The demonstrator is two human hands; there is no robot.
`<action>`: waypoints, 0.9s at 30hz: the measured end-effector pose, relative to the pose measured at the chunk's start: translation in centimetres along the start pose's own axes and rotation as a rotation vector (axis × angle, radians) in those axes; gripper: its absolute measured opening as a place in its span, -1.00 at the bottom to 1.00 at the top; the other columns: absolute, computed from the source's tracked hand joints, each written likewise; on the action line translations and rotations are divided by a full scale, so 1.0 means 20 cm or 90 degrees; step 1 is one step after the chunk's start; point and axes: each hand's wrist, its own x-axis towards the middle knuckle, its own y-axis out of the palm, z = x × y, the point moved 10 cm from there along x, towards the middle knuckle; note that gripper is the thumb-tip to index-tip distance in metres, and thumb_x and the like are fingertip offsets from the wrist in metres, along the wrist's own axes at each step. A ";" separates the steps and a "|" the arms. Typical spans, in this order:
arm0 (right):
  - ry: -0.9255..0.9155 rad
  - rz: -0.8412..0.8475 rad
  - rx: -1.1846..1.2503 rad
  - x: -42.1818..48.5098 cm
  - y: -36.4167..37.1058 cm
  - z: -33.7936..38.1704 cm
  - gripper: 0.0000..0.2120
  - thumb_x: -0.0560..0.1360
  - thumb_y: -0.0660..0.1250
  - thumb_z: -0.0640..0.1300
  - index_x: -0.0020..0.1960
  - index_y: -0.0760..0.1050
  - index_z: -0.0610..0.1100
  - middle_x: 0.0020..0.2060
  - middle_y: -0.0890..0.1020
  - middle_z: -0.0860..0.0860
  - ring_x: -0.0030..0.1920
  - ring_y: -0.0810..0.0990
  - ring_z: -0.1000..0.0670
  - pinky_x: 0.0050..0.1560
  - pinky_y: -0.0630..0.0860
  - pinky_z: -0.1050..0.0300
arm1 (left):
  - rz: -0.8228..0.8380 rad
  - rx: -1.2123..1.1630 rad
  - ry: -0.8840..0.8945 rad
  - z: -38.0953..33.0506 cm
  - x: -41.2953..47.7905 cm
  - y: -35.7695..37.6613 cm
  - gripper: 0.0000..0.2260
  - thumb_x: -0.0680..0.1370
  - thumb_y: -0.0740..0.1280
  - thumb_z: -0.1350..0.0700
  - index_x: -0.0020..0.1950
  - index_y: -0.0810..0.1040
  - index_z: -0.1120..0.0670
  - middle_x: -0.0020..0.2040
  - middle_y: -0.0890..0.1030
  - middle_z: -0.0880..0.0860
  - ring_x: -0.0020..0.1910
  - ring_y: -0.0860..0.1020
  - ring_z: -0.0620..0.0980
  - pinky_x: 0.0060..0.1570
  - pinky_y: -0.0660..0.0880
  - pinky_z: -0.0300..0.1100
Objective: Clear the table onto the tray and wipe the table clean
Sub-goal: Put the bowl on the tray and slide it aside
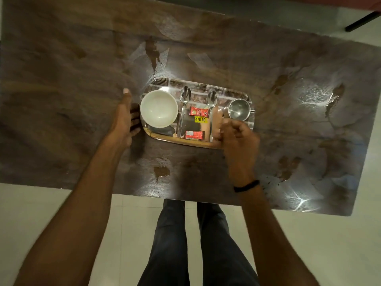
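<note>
right hand (237,137) grips and hides the tray's (185,141) near right corner; left hand (123,120), shadowed fingers (135,120) at its left rim, grip unclear. wet, stained bench (61,79); pale floor (309,244).

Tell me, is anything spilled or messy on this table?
Yes. Brown puddles are spilled on the table: one near the front edge, one behind the tray, and more on the right. The bowl, spoons and cup sit neatly on the tray.

tray (185,141): bowl (158,108), 2 spoons (185,96), cup (239,110) | left hand (123,117), right hand (240,139) at edges
</note>
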 end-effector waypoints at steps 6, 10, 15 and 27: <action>0.112 -0.185 0.090 0.38 -0.54 -0.20 -0.93 0.62 0.31 -0.21 -0.03 0.55 -0.16 -0.31 0.63 -0.01 -0.40 0.58 0.08 -0.40 0.57 0.18 | 0.026 0.035 -0.007 -0.08 0.00 0.02 -0.47 0.51 0.09 -0.45 0.09 0.57 -0.07 0.13 0.61 0.02 0.18 0.54 0.07 0.21 0.50 0.08; 0.312 -0.035 0.061 0.61 -0.46 -0.57 -0.94 0.61 0.31 -0.06 -0.03 0.53 -0.01 -0.28 0.54 0.03 -0.41 0.47 0.12 -0.42 0.51 0.22 | 0.041 0.062 -0.017 -0.11 0.00 0.06 -0.45 0.48 0.06 -0.49 0.09 0.58 -0.14 0.13 0.61 0.00 0.19 0.53 0.09 0.10 0.48 0.07; 0.281 0.059 0.054 0.68 -0.30 -0.57 -0.93 0.59 0.35 -0.14 -0.08 0.56 -0.03 -0.24 0.62 -0.02 -0.31 0.56 0.04 -0.32 0.52 0.13 | 0.030 0.083 -0.024 -0.12 -0.01 0.11 -0.36 0.45 0.03 -0.53 0.17 0.57 -0.10 0.17 0.61 0.02 0.15 0.54 0.08 0.00 0.48 0.02; 0.246 -0.026 0.065 0.59 -0.44 -0.64 -0.85 0.58 0.37 -0.27 -0.12 0.63 -0.08 -0.17 0.70 -0.08 -0.23 0.65 0.00 -0.33 0.58 0.17 | 0.040 0.083 -0.005 -0.11 -0.09 0.20 -0.27 0.45 0.03 -0.53 0.29 0.51 -0.02 0.12 0.60 0.02 0.13 0.55 0.11 0.07 0.49 0.14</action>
